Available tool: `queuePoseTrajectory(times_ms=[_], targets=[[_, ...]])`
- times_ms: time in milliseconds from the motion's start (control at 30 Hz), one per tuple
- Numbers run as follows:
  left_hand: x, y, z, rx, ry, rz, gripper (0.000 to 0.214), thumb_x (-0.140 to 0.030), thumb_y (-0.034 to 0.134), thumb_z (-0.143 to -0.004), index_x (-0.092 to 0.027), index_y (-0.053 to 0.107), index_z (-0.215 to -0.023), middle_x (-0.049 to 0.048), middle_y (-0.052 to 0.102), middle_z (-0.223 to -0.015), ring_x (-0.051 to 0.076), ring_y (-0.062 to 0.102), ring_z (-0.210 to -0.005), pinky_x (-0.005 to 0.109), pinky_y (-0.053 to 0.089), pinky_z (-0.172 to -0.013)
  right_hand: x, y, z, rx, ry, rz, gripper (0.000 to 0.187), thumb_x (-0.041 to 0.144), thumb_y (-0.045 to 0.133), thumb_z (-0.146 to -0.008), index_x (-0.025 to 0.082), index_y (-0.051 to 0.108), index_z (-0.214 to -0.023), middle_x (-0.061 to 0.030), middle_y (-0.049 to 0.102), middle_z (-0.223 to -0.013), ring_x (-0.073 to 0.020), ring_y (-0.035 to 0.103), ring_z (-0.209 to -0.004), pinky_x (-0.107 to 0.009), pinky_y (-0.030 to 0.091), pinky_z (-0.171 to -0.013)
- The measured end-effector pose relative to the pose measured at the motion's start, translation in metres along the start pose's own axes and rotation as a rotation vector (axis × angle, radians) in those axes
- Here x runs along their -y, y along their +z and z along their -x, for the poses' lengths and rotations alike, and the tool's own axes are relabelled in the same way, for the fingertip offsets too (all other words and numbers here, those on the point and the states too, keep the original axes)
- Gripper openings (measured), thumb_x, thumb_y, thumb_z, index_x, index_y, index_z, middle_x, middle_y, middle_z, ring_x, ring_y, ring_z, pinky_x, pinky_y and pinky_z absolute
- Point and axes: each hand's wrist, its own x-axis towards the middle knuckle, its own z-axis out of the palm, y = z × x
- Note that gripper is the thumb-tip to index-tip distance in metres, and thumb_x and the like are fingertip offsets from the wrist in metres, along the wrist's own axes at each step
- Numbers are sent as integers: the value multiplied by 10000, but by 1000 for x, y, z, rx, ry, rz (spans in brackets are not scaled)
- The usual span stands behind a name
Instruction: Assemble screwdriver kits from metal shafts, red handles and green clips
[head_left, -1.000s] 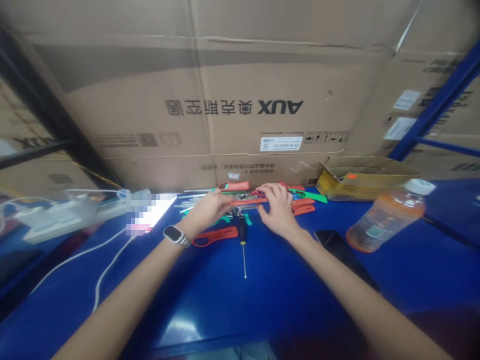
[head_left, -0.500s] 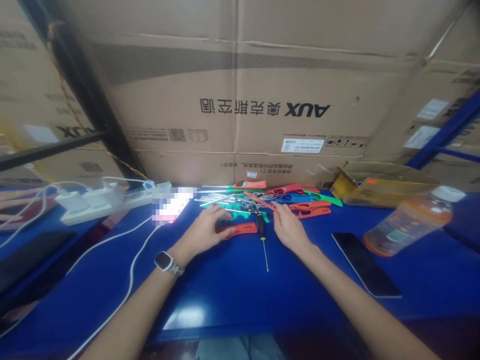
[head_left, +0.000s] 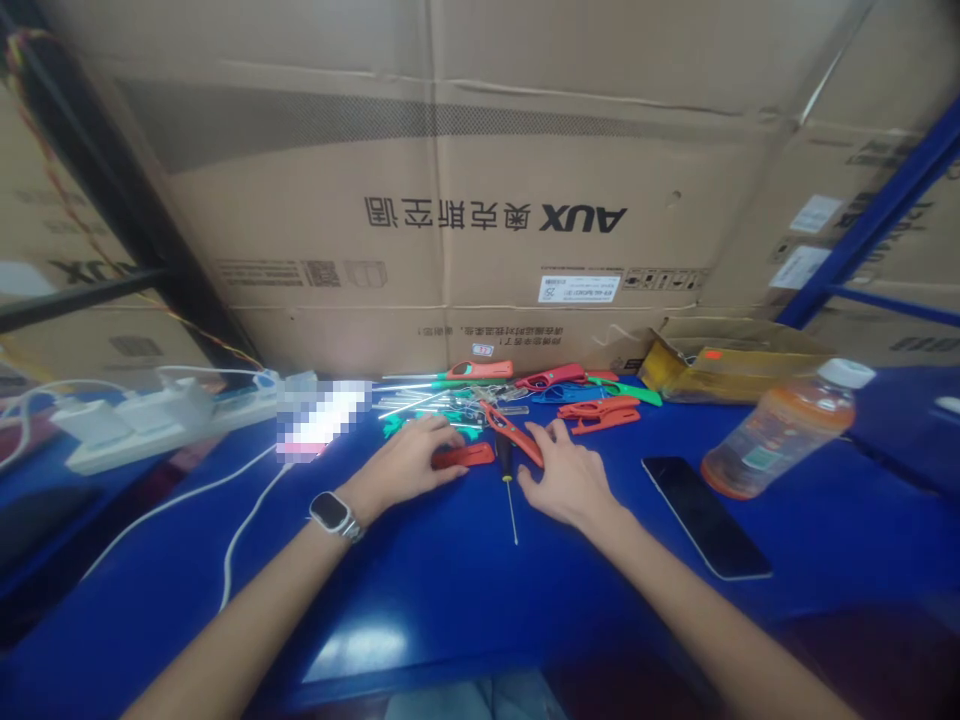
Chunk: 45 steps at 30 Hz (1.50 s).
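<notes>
My left hand (head_left: 409,462) rests on the blue tabletop, its fingers curled around the left end of an orange lighter casing (head_left: 472,456). My right hand (head_left: 574,475) has thumb and fingertips about the near end of another orange lighter casing (head_left: 513,432), which slants up and left. Its trigger opening shows. Beneath that casing lies a screwdriver (head_left: 512,500), black-handled, its shaft pointing toward me. Beyond my hands is a pile of metal lighter tubes (head_left: 420,403) with green parts and small pieces. A long orange lighter (head_left: 480,370) lies behind them.
Red, blue, green and orange casings (head_left: 606,413) lie right of the pile. A phone (head_left: 705,515), a tilted-looking bottle (head_left: 780,430) and an open carton (head_left: 727,360) are farther right. At left are a power strip (head_left: 187,420), white cables and a bright blurred screen (head_left: 326,415).
My right hand has come nearer to me, turning its orange casing from edge-on to show its broad side. My left hand keeps its place at the other casing. The view has shifted right.
</notes>
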Motion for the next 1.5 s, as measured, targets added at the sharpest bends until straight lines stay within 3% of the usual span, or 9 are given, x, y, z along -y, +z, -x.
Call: queuePoseTrajectory(times_ms=[100, 233, 400, 533, 700, 833, 1000, 1200, 1500], targets=[[9, -7, -7, -94, -48, -15, 216, -389, 550, -928, -210, 666, -959, 67, 646, -975, 243, 604, -923, 393, 485, -837, 3, -4, -13, -41, 7, -36, 457, 475, 529, -869, 229, 583, -1250, -127, 569, -1166, -240, 675, -711, -338, 425, -600], [32, -18, -18, -200, -205, -158, 184, -267, 495, -943, -177, 648, -989, 102, 636, -1026, 271, 582, -992, 411, 472, -874, 13, -5, -57, -73, 9, -150, 290, 443, 503, -904, 246, 662, -1047, -86, 625, -1104, -260, 683, -882, -332, 451, -655], [51, -22, -40, -25, -267, -362, 204, -261, 560, -915, -179, 645, -1081, 119, 643, -1052, 295, 569, -1018, 419, 448, -868, 34, -4, -121, 135, 90, -135, 215, 386, 588, -852, 227, 728, -885, -101, 710, -1050, -279, 675, -990, -355, 480, -768], [53, -15, -53, 25, -237, -388, 130, -221, 571, -905, -184, 664, -988, 115, 661, -1029, 300, 569, -1031, 420, 427, -868, 44, -1, -147, 237, 121, -113, 103, 299, 687, -756, 211, 736, -732, -104, 744, -863, -291, 702, -897, -356, 488, -730], [52, -22, -55, 46, -221, -392, 144, -158, 491, -934, -158, 630, -975, 121, 672, -1015, 300, 585, -1015, 423, 421, -858, 44, -4, -149, 241, 90, -118, 128, 295, 678, -757, 217, 712, -661, -73, 747, -804, -260, 705, -863, -319, 478, -714], [48, -41, -49, -34, -247, -328, 174, -172, 414, -973, -160, 561, -1067, 122, 630, -1090, 266, 614, -950, 381, 442, -815, 38, -10, -146, 157, 33, -185, 149, 364, 660, -791, 224, 710, -800, -69, 753, -898, -259, 688, -901, -315, 463, -718], [46, -50, -42, -179, -282, -136, 119, -227, 402, -991, -189, 511, -1017, 105, 623, -1030, 247, 635, -866, 348, 453, -737, 32, -11, -148, 28, -91, -454, 161, 344, 676, -811, 202, 709, -880, -52, 728, -829, -192, 646, -753, -276, 434, -669], [43, -45, -35, -211, -308, -67, 157, -322, 423, -1002, -209, 521, -1050, 69, 678, -940, 242, 656, -800, 324, 440, -662, 30, -10, -146, -55, -168, -722, 172, 326, 662, -790, 169, 719, -828, 8, 616, -644, -151, 549, -633, -263, 390, -627], [37, -37, -24, -292, -241, -121, 242, -351, 406, -1021, -229, 594, -1114, 58, 667, -1075, 227, 672, -925, 319, 483, -757, 35, 2, -120, 68, -180, -674, 112, 247, 605, -815, 183, 698, -814, -21, 677, -737, -166, 596, -692, -275, 415, -664]])
